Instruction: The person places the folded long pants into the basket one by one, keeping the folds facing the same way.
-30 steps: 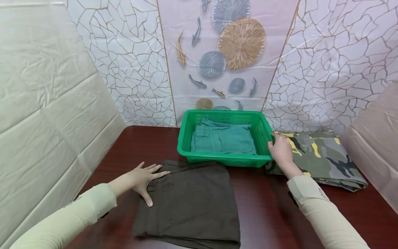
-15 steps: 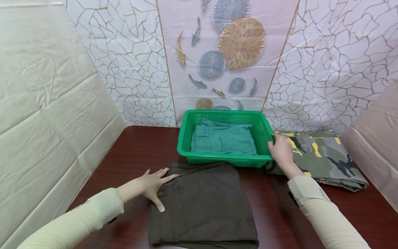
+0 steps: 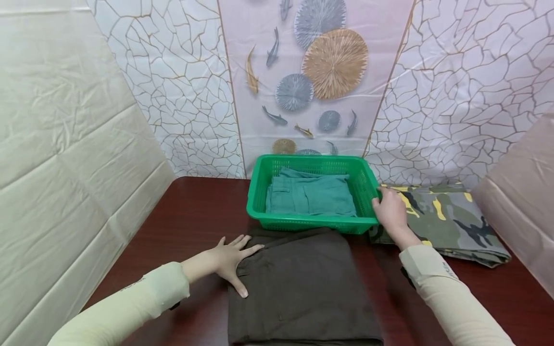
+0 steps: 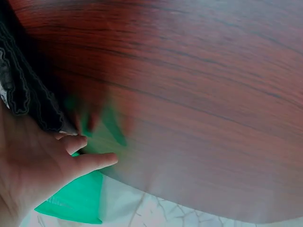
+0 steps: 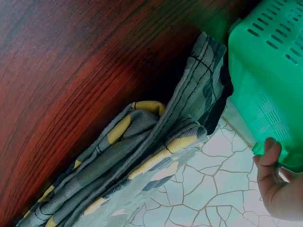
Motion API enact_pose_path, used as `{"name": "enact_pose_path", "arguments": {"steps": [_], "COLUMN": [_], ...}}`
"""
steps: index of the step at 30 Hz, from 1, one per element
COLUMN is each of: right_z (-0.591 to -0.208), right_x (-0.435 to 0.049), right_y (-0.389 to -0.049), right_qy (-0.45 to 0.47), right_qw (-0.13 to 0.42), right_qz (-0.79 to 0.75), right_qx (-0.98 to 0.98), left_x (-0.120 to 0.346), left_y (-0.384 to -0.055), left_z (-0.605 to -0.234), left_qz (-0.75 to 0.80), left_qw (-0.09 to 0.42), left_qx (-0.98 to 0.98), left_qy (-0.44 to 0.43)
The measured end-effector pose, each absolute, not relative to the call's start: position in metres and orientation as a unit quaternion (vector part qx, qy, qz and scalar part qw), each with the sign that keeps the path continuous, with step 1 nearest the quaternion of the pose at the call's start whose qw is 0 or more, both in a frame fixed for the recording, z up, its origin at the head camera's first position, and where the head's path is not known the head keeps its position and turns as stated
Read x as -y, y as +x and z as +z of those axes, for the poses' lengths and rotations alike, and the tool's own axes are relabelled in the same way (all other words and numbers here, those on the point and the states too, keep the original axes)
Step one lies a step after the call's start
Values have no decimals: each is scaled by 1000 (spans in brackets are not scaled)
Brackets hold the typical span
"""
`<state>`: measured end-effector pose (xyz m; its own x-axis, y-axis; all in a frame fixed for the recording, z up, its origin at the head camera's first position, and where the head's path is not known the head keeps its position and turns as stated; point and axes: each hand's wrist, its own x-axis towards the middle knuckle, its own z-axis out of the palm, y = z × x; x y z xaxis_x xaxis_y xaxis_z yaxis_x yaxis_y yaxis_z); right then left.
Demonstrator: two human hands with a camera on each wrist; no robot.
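Dark brown folded trousers [image 3: 303, 288] lie on the table in front of a green plastic basket [image 3: 311, 223]. My left hand [image 3: 229, 264] rests with spread fingers on their left edge; in the left wrist view the hand [image 4: 38, 163] shows beside the dark cloth. A teal folded garment [image 3: 313, 194] lies inside the basket. My right hand [image 3: 391, 211] grips the basket's right rim. In the right wrist view, the fingers of that hand [image 5: 284, 191] curl at the rim of the slotted green basket [image 5: 255, 90].
Folded camouflage cloth [image 3: 450, 221] in grey, green and yellow lies right of the basket, partly behind the right hand. The dark red wooden table [image 3: 190, 206] ends against a patterned backdrop [image 3: 199, 96]. Pale cloth walls [image 3: 65, 168] stand on both sides.
My left hand has slid the brown trousers to the right across the table, until they lie below the basket. The right hand and the basket stay in place.
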<state>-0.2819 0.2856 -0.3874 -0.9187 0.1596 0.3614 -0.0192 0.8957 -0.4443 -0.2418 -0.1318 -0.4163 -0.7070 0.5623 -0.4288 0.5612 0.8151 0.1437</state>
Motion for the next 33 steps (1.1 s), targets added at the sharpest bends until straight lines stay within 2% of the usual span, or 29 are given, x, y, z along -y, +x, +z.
{"name": "enact_pose_path", "arguments": {"steps": [18,33], "right_z": [-391,-384], "right_x": [-287,-289], "right_y": [-284,-282], "right_qy": [-38,-27], "right_qw": [205,170], "right_qz": [221,229], "right_qx": [953,958], "left_x": [93,81], "left_y": [-245,-244], "left_z": [-429,-427], "left_qz": [28,43], "left_qw": [213,208], "left_qx": [-915,-911], "left_qy": [341,353]}}
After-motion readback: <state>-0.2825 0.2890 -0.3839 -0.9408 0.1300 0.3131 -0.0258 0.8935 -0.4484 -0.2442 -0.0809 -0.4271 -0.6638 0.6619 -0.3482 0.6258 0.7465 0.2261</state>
